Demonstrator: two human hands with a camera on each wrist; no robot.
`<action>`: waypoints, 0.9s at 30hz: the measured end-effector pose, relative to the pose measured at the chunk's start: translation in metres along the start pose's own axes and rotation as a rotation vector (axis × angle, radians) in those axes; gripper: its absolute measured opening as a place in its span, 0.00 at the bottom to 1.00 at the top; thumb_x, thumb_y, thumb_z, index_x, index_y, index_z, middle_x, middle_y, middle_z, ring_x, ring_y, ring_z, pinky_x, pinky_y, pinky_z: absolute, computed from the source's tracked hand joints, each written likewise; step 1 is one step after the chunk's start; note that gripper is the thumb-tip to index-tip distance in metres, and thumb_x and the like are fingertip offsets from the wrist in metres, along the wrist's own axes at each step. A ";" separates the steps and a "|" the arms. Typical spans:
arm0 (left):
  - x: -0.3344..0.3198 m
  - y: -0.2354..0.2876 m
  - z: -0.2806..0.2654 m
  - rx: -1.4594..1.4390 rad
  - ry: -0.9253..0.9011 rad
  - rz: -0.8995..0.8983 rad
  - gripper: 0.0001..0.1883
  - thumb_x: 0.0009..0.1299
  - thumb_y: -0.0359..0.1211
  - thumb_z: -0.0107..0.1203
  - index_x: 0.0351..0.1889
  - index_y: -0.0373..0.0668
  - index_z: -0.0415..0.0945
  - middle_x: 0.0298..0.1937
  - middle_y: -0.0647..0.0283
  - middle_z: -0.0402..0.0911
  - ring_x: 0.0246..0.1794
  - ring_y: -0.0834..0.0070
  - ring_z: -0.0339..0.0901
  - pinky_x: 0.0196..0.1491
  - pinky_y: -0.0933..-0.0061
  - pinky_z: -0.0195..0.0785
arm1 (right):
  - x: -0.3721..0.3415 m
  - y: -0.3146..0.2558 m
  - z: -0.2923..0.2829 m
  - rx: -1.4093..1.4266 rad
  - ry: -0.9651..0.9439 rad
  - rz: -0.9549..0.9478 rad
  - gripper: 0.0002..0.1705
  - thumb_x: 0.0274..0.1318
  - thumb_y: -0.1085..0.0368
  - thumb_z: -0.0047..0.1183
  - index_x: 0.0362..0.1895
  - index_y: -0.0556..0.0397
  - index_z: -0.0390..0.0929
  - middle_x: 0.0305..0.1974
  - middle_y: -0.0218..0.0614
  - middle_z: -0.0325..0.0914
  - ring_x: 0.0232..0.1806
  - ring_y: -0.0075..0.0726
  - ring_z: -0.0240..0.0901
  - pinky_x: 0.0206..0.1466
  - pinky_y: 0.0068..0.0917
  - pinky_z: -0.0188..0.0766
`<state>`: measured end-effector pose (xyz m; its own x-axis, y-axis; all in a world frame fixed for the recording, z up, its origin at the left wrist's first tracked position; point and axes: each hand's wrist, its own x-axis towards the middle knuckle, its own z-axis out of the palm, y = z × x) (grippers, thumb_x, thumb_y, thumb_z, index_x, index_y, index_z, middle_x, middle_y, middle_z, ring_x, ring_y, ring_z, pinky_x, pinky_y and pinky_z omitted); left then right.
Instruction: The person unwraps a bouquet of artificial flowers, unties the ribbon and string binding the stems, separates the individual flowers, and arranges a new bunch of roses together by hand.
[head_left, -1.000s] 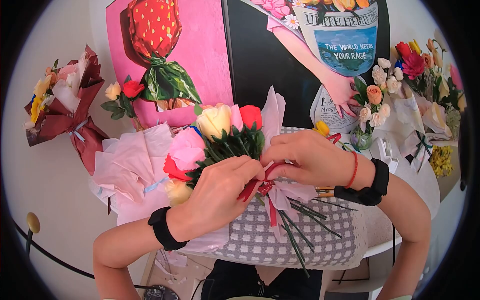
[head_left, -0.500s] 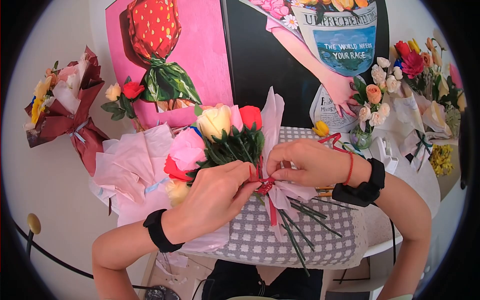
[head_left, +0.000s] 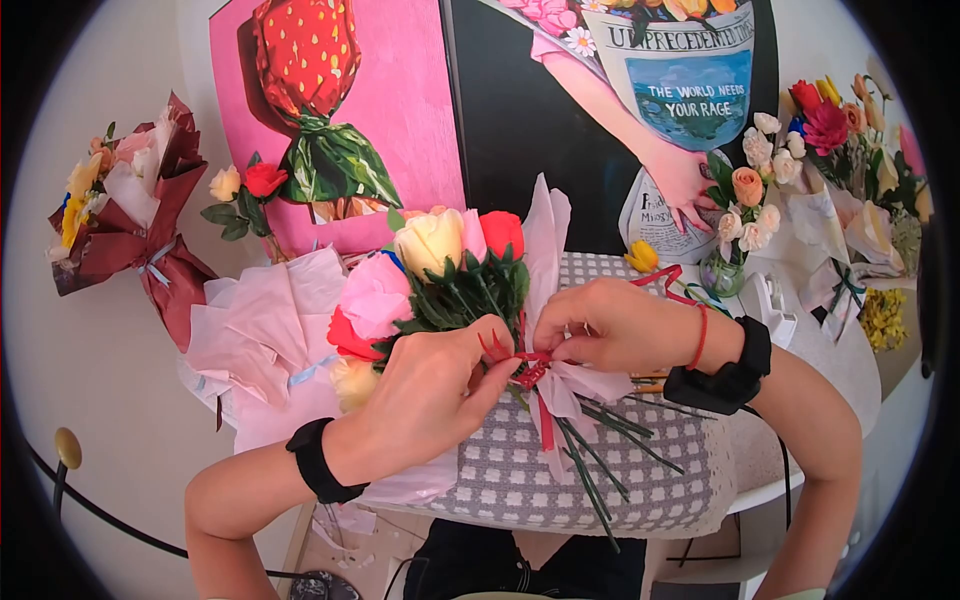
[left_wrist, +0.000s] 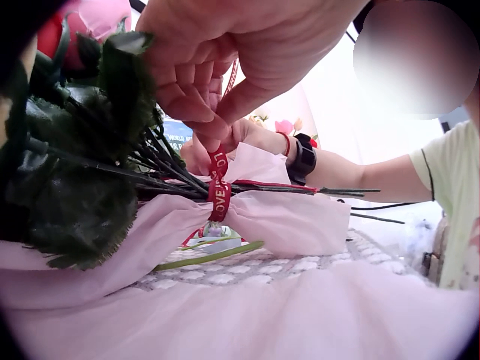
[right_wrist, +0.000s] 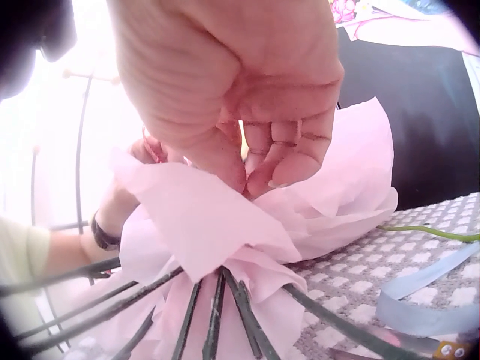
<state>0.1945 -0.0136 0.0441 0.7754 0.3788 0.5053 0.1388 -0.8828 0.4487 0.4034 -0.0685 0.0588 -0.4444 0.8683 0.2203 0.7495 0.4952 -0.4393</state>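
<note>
"What's lying across the gray-and-white checked cloth (head_left: 630, 500)?"

"The bouquet (head_left: 470, 295), partly wrapped in pink tissue (head_left: 545, 240). Its long axis is running diagonally: blooms (head_left: 430, 243) are pointing far left, bare stems (head_left: 590, 490) near right."

"And the hands?"

"The left hand (head_left: 430, 385) and right hand (head_left: 620, 325) are both pinching the red ribbon (left_wrist: 219, 196) at its waist. Fingers are covering part of it, and tissue is hiding the band from the right wrist view."

"Any lettering?"

"'LOVE' is showing; the rest is curling out of sight."
</note>
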 end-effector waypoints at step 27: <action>-0.019 -0.012 -0.009 -0.004 -0.206 -0.284 0.06 0.63 0.28 0.51 0.27 0.35 0.70 0.19 0.66 0.77 0.17 0.88 0.71 0.20 0.84 0.60 | -0.004 0.024 -0.001 -0.039 -0.082 0.430 0.14 0.52 0.63 0.36 0.25 0.61 0.68 0.27 0.47 0.71 0.30 0.50 0.67 0.35 0.37 0.64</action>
<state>0.1728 -0.0077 0.0360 0.8141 0.5449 0.2009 0.3649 -0.7490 0.5531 0.4231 -0.0598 0.0486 -0.1244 0.9912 -0.0454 0.8921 0.0917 -0.4425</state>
